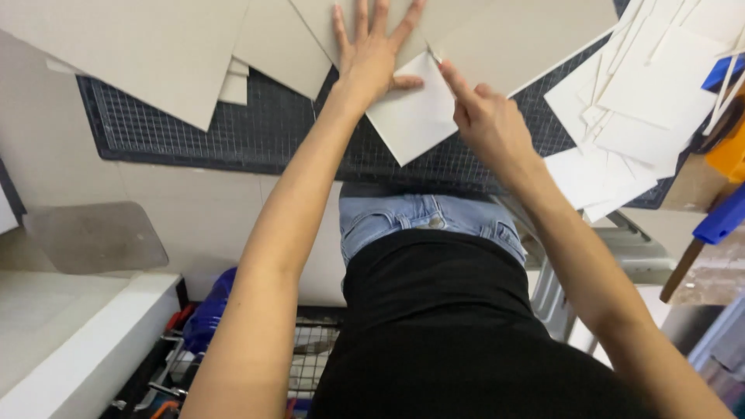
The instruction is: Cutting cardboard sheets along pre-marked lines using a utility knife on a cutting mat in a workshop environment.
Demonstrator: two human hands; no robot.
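Head view looks down over the person's own torso, black top and blue jeans, to a work table (pixel 194 209) at the top of the picture. Dark gridded cutting mat (pixel 256 128) lies along the table. On the mat, near its middle, a white square card (pixel 411 116) sits turned cornerwise, one corner pointing back toward the body. Left hand (pixel 374 53) lies flat on the card's upper left edge and on the grey board beside it, fingers spread wide, palm down, pressing rather than clasping anything. Right hand (pixel 485 120) rests at the card's right edge, index finger stretched out, its tip at the card's upper corner where a thin blade-like tip shows; the other fingers are curled in, and whether they grip a tool cannot be told. Large grey board sheets (pixel 147 54) overlap the mat's far side, left and middle. A loose heap of white cut cards (pixel 636 116) covers the mat's right end. Blue and orange objects (pixel 725 155) crowd the right margin. A clear plastic sheet (pixel 93 237) lies on the table at left.
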